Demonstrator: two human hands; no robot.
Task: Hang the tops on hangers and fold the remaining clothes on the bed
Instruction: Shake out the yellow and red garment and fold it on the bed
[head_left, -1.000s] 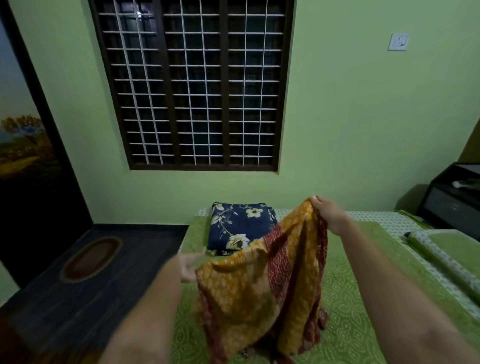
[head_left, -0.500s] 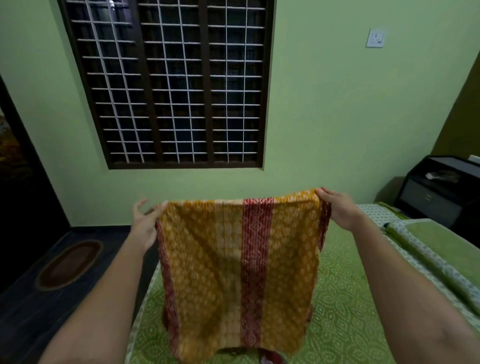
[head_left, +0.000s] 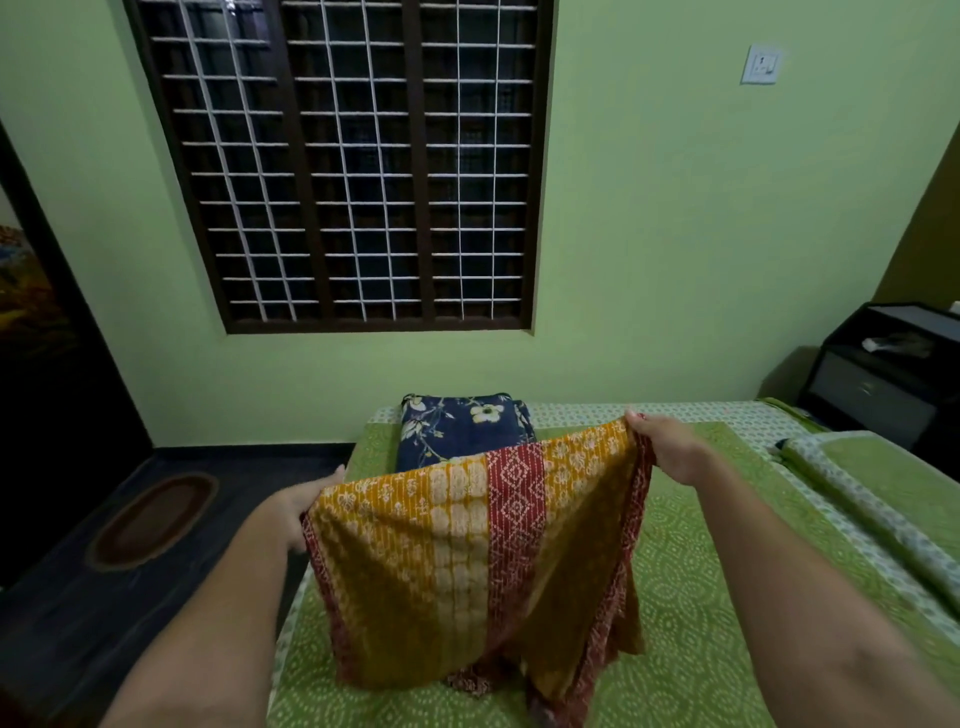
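Lowered since before, yellow cloth (head_left: 467, 561) hangs stretched between both hands.

One head-worn view looks forward and down (wide-angle) over the bed (head_left: 701, 597), close.

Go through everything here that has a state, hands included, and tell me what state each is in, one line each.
Mustard-yellow cloth with red patterned bands: held up spread by its top corners, lower end resting on the bed.
Left hand: grips the cloth's left corner.
Right hand: grips the cloth's right corner.
Navy floral garment: folded, lying on the bed.
Green patterned bedsheet: spread flat.
Dark-framed grilled window: dark outside.
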